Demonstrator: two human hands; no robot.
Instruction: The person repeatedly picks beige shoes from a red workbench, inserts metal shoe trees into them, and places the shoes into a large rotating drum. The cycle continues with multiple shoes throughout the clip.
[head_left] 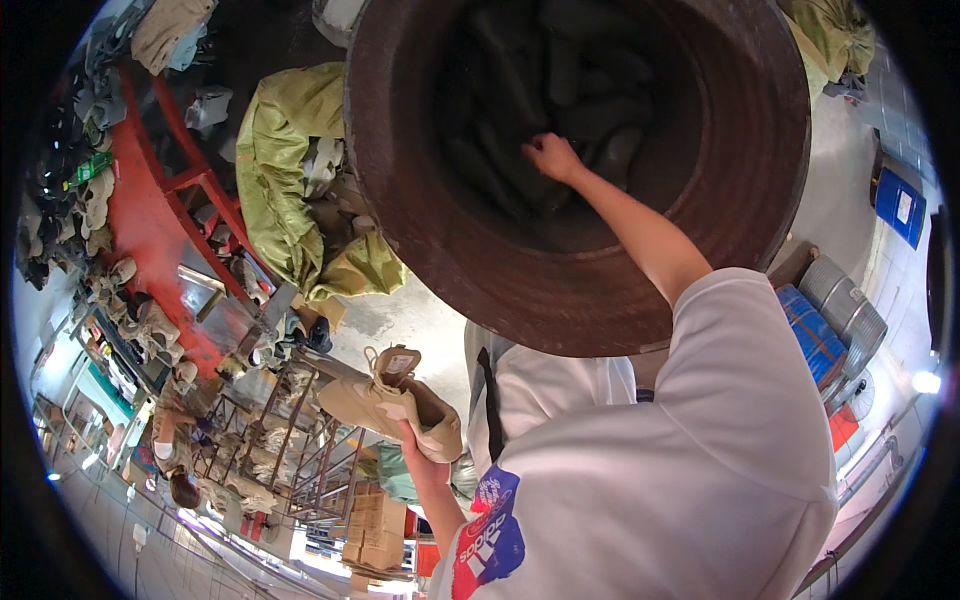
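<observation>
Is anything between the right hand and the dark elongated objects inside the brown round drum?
Nothing visible: the right hand reaches into the open brown round drum, over the dark elongated objects; shadow hides whether it touches them.

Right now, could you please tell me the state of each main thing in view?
Tan shoe: held, tongue raised.
Bare left hand: closed on the shoe.
Rust-brown round drum: open-mouthed.
Dark elongated pieces: heaped inside the drum.
Bare right hand: at the pieces, grip unclear.
Yellow-green woven sack: open, things inside.
</observation>
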